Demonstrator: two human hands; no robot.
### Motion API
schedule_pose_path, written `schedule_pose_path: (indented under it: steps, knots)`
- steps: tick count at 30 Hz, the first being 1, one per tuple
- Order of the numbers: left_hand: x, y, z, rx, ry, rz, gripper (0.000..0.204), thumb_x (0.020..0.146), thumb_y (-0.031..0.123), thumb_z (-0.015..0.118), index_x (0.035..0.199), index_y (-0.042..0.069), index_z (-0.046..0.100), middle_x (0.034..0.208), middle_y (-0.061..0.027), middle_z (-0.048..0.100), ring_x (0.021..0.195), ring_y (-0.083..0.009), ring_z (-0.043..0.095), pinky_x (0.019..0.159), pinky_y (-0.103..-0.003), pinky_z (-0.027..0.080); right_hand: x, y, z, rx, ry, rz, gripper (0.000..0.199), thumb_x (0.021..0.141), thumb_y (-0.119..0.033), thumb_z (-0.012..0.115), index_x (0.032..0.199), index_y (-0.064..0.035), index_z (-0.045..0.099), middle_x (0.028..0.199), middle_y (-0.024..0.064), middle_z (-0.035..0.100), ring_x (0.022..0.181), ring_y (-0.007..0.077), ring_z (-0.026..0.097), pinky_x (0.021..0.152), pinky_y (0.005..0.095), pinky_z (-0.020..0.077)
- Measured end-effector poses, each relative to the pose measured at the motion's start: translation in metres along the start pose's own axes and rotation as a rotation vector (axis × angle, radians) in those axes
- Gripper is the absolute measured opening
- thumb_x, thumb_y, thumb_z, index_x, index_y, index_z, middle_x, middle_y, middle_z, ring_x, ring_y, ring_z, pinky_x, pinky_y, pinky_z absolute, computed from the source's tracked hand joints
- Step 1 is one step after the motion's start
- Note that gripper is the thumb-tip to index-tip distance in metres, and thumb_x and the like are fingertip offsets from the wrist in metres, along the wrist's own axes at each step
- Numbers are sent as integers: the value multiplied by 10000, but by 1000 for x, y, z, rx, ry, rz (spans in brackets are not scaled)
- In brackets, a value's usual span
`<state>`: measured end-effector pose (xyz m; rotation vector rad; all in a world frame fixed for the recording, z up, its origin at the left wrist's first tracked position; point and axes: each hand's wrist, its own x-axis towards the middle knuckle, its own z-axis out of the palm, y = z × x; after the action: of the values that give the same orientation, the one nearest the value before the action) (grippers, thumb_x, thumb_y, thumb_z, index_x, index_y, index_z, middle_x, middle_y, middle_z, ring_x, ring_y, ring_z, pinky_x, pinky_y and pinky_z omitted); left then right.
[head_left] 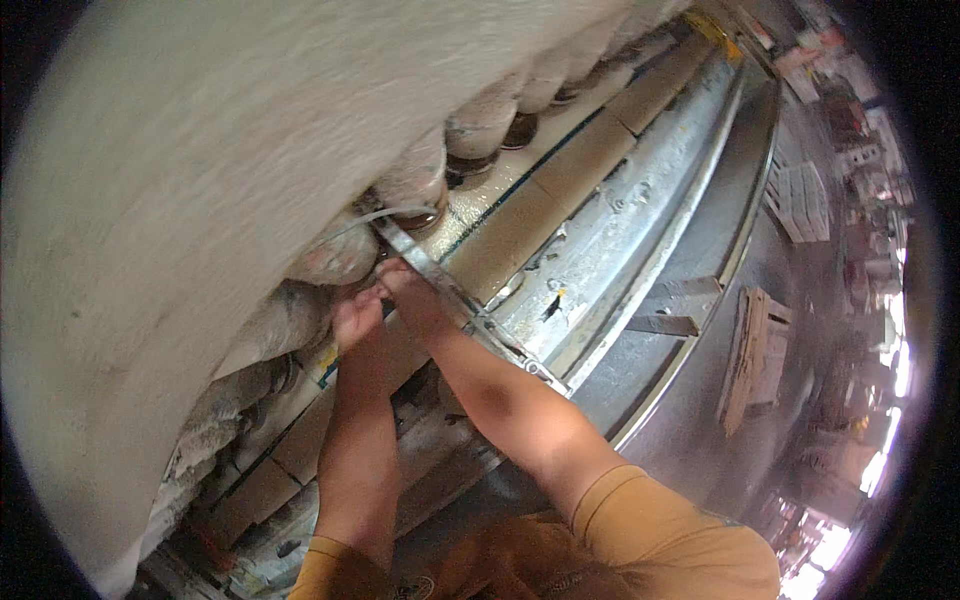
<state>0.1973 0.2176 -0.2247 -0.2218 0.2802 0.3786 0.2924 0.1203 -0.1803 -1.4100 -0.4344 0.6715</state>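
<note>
My left hand (358, 318) and my right hand (399, 277) meet beneath a rounded, pale, clay-coloured form (345, 255), one of several hanging in a row under a large curved off-white surface (230, 170). The left fingers are bent toward the right hand. Closed fingers show on my right hand too. Whatever lies between them is hidden or too small to make out. Beside the right hand and forearm, a narrow metal bar (432, 268) runs slantwise across the ledge. A thin pale tube or wire (392, 213) curves over the bar's upper end.
A brown ledge (545, 220) and a worn, pale metal trough (620, 210) run alongside the row. Dark round cups (520, 131) sit under the farther forms. On the floor to the right are a wooden pallet (757, 355) and a white crate (800, 203).
</note>
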Motion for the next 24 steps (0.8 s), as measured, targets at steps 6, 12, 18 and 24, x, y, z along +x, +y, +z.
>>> schedule_pose_path:
  steps: [6,12,18,24]
  knots:
    - [1,-10,30,17,282,150,269,920,133,478,1163,20,495,1136,-95,503,898,-216,473,742,-353,406,4,2,7,-331,-5,-242,148,851,-114,494,899,-18,596,828,63,600,781,145,603,698,287,486]
    - [26,41,-24,147,330,42,241,921,113,472,1140,67,564,1087,-53,593,813,-149,507,609,-257,428,16,28,15,653,14,156,62,858,-86,538,870,-47,584,793,30,589,744,114,579,691,262,484]
    - [5,51,-10,312,402,97,214,912,102,505,1107,85,593,1051,-7,616,787,-119,529,565,-217,433,6,-11,33,277,76,271,35,861,-89,548,852,-65,573,749,3,576,693,88,550,638,247,473]
    - [-5,40,13,330,314,49,223,915,118,535,1125,78,600,1067,2,629,880,-128,564,668,-227,473,3,3,42,242,107,148,45,860,-77,523,874,-58,562,748,23,579,661,110,578,592,263,484]
